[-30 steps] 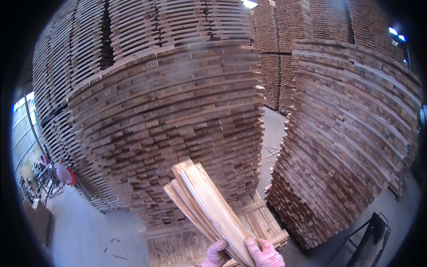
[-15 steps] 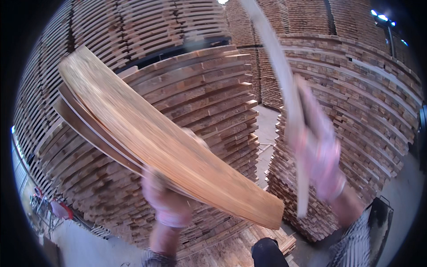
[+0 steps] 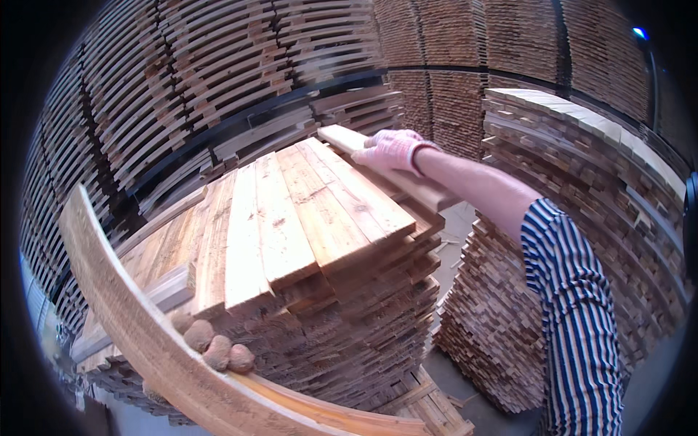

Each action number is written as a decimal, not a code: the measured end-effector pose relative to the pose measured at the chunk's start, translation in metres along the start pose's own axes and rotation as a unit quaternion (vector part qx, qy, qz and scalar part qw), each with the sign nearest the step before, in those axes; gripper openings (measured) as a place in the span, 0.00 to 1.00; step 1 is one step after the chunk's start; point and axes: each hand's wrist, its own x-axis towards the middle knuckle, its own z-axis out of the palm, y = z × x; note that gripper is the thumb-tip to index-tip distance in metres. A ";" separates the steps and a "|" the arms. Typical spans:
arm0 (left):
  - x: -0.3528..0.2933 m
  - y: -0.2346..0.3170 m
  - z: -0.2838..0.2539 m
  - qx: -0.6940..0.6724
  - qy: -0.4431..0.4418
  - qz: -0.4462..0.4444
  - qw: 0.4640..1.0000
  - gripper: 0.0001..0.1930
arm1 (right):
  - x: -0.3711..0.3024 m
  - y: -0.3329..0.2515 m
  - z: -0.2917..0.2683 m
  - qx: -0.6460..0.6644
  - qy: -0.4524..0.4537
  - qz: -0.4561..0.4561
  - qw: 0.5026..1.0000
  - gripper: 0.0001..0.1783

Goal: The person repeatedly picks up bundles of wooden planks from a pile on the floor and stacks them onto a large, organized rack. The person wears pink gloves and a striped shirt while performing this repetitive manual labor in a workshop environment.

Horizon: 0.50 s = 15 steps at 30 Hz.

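Observation:
My left hand (image 3: 211, 345) has its gloved fingertips, brown and worn, curled over the edge of a wooden board (image 3: 138, 305) at the lower left. Its palm is hidden behind that board. A second board (image 3: 334, 413) shows along the inner side of the first. Farther off, my right hand (image 3: 392, 150), in a pinkish-white glove, grips another board (image 3: 340, 136) from above. That board lies along the right side of the top layer of a wood stack (image 3: 291, 211), with a dark gap between it and the neighbouring boards.
A loose squared piece of wood (image 3: 171, 287) rests on the stack's left part. Another tall stack (image 3: 509, 320) stands to the right, across a narrow strip of floor (image 3: 456, 232). High walls of piled boards (image 3: 211, 65) rise behind. Low boards (image 3: 429, 407) lie at the stack's foot.
My right hand has carried its board from raised at the right to the far right side of the stack's top. The boards in my left hand have swung down to the lower left.

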 end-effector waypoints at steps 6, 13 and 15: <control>0.001 0.063 -0.014 0.051 -0.003 0.087 0.995 0.17 | 0.023 -0.006 0.023 0.037 -0.041 -0.100 0.993 0.27; -0.004 0.076 -0.004 0.423 0.144 0.255 0.857 0.45 | 0.025 -0.041 -0.027 -0.096 0.017 -0.195 0.976 0.29; 0.005 0.066 0.023 0.417 0.309 0.307 0.798 0.46 | -0.022 -0.111 -0.048 0.108 -0.032 -0.180 0.977 0.40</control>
